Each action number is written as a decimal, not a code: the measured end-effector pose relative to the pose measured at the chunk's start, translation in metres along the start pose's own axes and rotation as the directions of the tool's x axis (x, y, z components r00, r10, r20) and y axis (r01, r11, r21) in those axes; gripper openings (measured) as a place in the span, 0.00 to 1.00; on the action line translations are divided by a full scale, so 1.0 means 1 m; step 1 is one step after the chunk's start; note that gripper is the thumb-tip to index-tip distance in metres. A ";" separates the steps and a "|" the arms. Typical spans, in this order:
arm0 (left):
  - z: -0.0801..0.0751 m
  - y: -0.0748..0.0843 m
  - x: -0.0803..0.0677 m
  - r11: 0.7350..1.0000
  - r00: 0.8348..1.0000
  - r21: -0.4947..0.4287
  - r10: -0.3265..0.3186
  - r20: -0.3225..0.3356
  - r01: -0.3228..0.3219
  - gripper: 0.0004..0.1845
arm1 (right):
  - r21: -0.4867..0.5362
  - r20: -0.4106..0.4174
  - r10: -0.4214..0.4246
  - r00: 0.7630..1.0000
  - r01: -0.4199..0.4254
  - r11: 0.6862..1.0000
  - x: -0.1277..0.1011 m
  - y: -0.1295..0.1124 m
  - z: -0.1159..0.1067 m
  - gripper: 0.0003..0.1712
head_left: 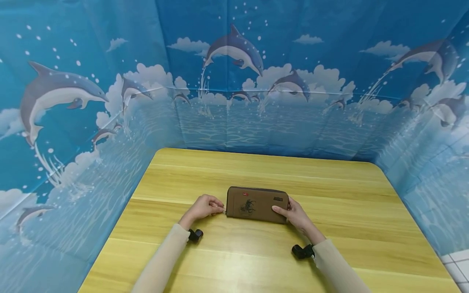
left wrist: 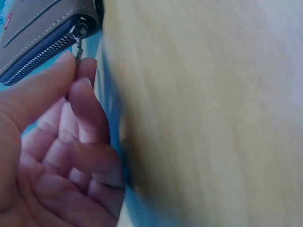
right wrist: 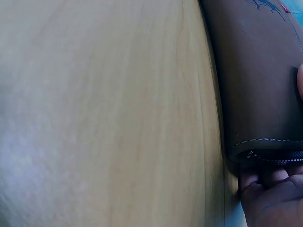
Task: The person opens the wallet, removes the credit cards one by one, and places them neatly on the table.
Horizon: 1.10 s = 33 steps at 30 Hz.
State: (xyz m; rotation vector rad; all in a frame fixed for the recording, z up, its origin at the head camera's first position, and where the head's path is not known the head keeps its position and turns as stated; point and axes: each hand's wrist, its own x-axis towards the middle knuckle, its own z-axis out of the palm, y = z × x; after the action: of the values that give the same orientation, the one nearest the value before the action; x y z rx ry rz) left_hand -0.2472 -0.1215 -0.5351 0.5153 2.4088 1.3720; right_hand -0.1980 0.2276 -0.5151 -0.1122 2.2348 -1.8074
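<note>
A brown zip-around wallet (head_left: pixel 261 208) with a dark horse print and a small red tag is held above the wooden table, its front facing up. My right hand (head_left: pixel 297 215) grips its right end, thumb on the front face and fingers behind. At the wallet's left end, my left hand (head_left: pixel 206 206) pinches the zipper pull (left wrist: pixel 79 47) between thumb and forefinger. The left wrist view shows the zipper teeth (left wrist: pixel 40 59) meshed along that edge, with the slider at the corner. In the right wrist view the right fingers (right wrist: pixel 277 176) curl under the wallet's end.
The yellow wood-grain table (head_left: pixel 234 252) has rounded far corners. A blue dolphin-print curtain (head_left: pixel 234 118) surrounds it at the back and sides. Black wrist cameras sit on both wrists. White floor tiles (head_left: pixel 458 260) show at the lower right.
</note>
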 end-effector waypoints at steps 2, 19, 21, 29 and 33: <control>0.000 0.002 -0.001 0.999 0.999 -0.002 -0.042 -0.010 0.042 0.07 | 0.008 -0.004 0.000 1.000 0.000 1.000 0.004 0.008 -0.001 0.26; -0.007 0.014 -0.009 0.979 0.984 0.102 -0.176 -0.027 0.177 0.13 | -0.019 -0.043 0.003 0.999 -0.004 1.000 0.010 0.024 -0.002 0.33; -0.008 0.015 -0.009 0.981 0.985 0.090 -0.172 -0.021 0.173 0.15 | -0.019 -0.040 -0.002 0.999 0.002 1.000 0.010 0.025 -0.002 0.33; -0.009 0.016 -0.008 0.980 0.981 0.042 -0.193 0.004 0.192 0.17 | -0.001 -0.006 -0.025 1.000 0.025 1.000 0.006 0.016 -0.001 0.30; -0.008 0.014 -0.007 0.979 0.979 -0.014 -0.205 0.015 0.205 0.15 | -0.015 0.005 -0.040 0.999 0.040 0.999 -0.001 0.004 0.001 0.29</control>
State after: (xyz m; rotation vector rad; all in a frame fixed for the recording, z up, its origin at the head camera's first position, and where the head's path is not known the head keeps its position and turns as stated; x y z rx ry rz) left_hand -0.2421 -0.1242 -0.5186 0.2618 2.3621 1.2932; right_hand -0.1968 0.2278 -0.5187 -0.1652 2.2595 -1.8090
